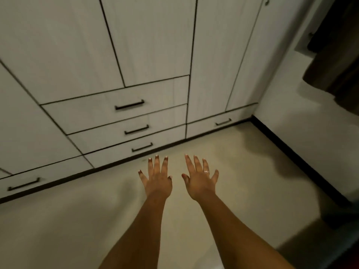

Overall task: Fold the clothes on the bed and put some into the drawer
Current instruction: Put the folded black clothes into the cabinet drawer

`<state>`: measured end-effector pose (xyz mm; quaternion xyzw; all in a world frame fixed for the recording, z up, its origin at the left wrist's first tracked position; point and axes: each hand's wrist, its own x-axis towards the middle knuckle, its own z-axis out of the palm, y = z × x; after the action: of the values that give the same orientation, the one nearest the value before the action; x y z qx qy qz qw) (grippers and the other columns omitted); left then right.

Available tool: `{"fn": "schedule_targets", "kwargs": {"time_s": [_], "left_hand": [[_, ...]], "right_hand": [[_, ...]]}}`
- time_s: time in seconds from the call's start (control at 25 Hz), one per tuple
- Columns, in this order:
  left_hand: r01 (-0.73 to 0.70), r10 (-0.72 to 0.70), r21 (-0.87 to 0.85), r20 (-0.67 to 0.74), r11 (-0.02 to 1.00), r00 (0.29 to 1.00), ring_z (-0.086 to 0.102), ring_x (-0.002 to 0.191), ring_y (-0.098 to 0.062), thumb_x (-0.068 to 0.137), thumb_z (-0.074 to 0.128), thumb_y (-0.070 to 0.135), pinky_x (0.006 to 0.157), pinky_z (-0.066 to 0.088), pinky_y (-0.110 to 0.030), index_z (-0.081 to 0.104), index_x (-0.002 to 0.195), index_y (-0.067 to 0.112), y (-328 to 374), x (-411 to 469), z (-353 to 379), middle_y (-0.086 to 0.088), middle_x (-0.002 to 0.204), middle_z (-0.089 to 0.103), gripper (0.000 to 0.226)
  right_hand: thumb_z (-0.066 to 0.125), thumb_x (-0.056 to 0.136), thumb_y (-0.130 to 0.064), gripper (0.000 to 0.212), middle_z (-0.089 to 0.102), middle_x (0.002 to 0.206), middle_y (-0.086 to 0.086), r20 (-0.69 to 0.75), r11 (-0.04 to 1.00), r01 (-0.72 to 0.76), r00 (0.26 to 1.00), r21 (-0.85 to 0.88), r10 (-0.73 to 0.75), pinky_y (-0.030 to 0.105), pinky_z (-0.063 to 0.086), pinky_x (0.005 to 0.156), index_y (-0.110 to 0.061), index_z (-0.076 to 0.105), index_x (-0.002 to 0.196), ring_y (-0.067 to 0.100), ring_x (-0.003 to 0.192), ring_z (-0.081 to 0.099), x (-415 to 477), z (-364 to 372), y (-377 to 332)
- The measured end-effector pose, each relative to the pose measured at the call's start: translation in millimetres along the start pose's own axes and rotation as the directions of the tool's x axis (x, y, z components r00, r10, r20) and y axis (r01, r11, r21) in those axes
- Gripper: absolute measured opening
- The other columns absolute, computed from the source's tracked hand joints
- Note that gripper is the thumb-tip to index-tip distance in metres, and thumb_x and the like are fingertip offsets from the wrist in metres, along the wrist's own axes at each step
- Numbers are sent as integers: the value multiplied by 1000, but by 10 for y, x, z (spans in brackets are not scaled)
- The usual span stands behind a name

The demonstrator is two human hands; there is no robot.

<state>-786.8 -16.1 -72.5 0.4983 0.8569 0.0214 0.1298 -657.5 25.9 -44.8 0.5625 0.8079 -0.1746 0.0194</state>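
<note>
Drawer stack sits mid-frame on my head feed: three drawers one above another in the white wardrobe, all closed flush. Each has a dark bar handle; top handle is the longest in view.

Right of the stack, past a tall door panel: a single low drawer, closed, at the same height as the stack's lower two. Left of the stack, lower in frame: another low drawer, also closed. Above the stack: tall door panels, shut.

Below the stack, over the floor: both hands out in front, palms down, forearms bare.
- left hand: grip apart, fingers straight and spread, nothing in it. Fingertips line up just under the stack's bottom drawer in the picture, no contact.
- right hand: grip apart, fingers spread, nothing in it. Ring on one finger.

Hands are near each other, not touching.

Further right of the stack: black skirting runs along the foot of a pale wall. Far upper right of the stack: dark fabric hanging. I can't tell whether it's a garment or a curtain. Frame is slightly blurred.
</note>
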Motion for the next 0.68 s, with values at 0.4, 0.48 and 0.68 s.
{"fn": "schedule_targets", "kwargs": {"time_s": [0.4, 0.48, 0.68], "left_hand": [[207, -216, -93, -97, 974, 972, -17, 147, -26, 99, 41, 43, 112, 0, -63, -10, 152, 31, -725, -40, -829, -2, 161, -14, 74], [202, -210, -74, -121, 977, 970, -15, 147, -26, 99, 42, 43, 112, 2, -63, -9, 153, 30, -881, -62, -902, -2, 161, -11, 75], [242, -247, -67, -98, 968, 964, -14, 148, -27, 98, 45, 43, 112, 3, -63, -8, 153, 31, -1126, -35, -1092, -3, 162, -10, 77]], "right_hand": [[30, 102, -47, 65, -9, 161, -7, 92, 944, 302, 952, -131, -291, 64, -3, 111, -41, -15, 149, 23, 148, -12, 281, -487, -1278], [30, 101, -48, 66, -8, 162, -6, 113, 945, 302, 951, -126, -289, 64, -2, 111, -40, -16, 149, 23, 148, -11, 311, -521, -1441], [30, 101, -50, 67, -7, 162, -6, 157, 915, 367, 926, -169, -342, 64, 0, 111, -38, -14, 150, 23, 149, -8, 286, -605, -1717]]}}
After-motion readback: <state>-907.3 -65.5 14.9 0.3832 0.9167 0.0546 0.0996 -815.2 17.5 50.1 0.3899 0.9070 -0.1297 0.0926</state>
